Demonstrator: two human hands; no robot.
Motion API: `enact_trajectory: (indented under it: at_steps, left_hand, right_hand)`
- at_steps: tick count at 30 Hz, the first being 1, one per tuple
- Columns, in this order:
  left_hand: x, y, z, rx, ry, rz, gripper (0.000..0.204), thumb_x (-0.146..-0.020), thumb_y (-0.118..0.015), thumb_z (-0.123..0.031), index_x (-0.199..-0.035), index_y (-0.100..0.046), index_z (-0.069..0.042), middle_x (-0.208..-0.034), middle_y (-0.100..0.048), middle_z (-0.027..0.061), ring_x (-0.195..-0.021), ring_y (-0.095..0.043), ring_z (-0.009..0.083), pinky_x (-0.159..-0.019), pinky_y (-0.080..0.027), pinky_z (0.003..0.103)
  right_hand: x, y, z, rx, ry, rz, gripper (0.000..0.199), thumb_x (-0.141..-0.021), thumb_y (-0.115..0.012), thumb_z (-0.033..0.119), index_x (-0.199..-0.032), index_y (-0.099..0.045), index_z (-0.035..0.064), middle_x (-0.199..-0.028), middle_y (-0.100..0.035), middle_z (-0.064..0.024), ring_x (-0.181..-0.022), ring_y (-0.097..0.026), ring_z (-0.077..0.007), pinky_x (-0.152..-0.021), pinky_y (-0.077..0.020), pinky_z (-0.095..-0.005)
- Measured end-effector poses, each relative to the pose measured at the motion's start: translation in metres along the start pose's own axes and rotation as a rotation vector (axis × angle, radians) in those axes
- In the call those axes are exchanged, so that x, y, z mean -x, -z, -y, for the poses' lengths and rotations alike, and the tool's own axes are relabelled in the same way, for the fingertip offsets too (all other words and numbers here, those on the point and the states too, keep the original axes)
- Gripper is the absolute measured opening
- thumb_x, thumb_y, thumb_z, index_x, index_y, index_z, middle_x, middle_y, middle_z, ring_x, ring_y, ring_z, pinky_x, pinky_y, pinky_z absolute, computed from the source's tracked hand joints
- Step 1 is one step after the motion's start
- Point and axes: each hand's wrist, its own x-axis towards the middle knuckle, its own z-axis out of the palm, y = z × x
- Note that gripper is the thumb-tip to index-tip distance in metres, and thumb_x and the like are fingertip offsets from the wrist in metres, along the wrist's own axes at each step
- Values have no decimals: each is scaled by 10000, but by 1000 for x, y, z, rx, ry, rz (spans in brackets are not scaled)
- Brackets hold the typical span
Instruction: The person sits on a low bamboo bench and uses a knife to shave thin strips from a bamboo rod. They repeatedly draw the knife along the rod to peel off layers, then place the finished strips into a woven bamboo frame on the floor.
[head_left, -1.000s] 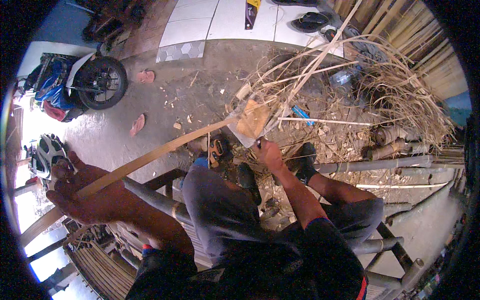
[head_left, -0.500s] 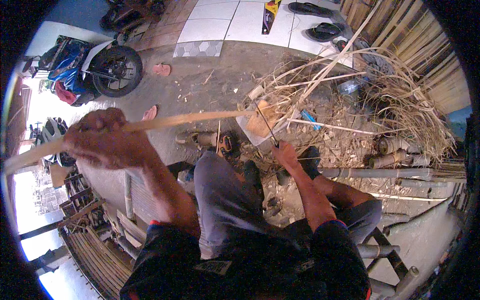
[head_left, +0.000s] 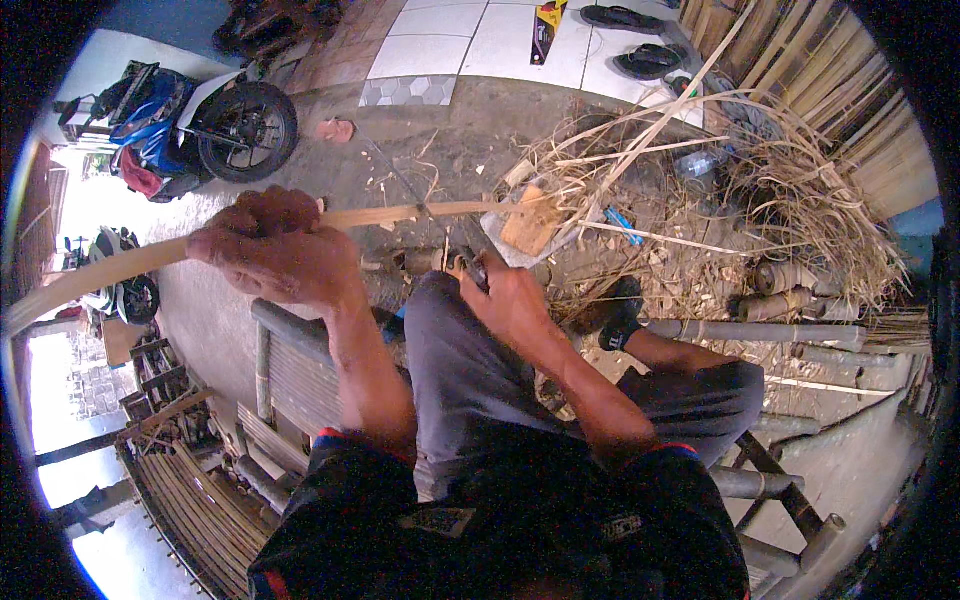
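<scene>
My left hand (head_left: 280, 250) is closed round a long, pale bamboo strip (head_left: 110, 272). One end of the strip runs off past the left side; the other tapers rightward toward a tan wooden block (head_left: 532, 220). In my right hand (head_left: 512, 305), beside my raised knee, is a knife (head_left: 400, 180) with a long, thin dark blade. The blade points up and left and crosses the strip between my hands; whether it touches the strip I cannot tell. My fingers hide most of the handle.
A heap of thin bamboo shavings (head_left: 800, 200) lies to the right, with chips over the ground. Near it are a blue object (head_left: 623, 226) and cut bamboo pieces (head_left: 780, 304). A motorbike (head_left: 215, 130) stands at the far left, a bamboo bench (head_left: 190, 490) at the near left.
My right hand has moved left with the knife, its blade now crossing the strip nearer my left hand. My left hand and the strip have shifted slightly right in the picture.
</scene>
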Motion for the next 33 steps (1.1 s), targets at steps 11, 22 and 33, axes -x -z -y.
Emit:
enact_trajectory:
  at_steps: [11,22,33]
  left_hand:
    - [-27,30,20,-10,57,125,381,-1040,-278,-512,-856,-432,-216,-657,-391,-26,-519,-357,136,-423,-265,269]
    - [-31,-3,29,-91,-98,12,541,-1016,-337,-591,-653,-281,-194,-527,-189,-50,-442,-168,88,-394,-158,256]
    - [-43,9,39,-133,-102,-1,552,-1018,-351,-584,-635,-286,-192,-525,-197,-52,-453,-161,77,-389,-136,250]
  right_hand:
    - [-22,-44,-75,121,-18,-114,345,-864,-637,323,-926,-633,-16,-705,-648,-248,-666,-659,-432,-619,-540,-504]
    - [-45,-88,-242,159,-187,-111,328,-844,-661,319,-974,-650,19,-736,-662,-242,-697,-669,-427,-609,-542,-511]
    - [-36,-96,-268,193,-137,-73,398,-835,-665,417,-965,-654,41,-813,-678,-241,-803,-677,-408,-697,-542,-498]
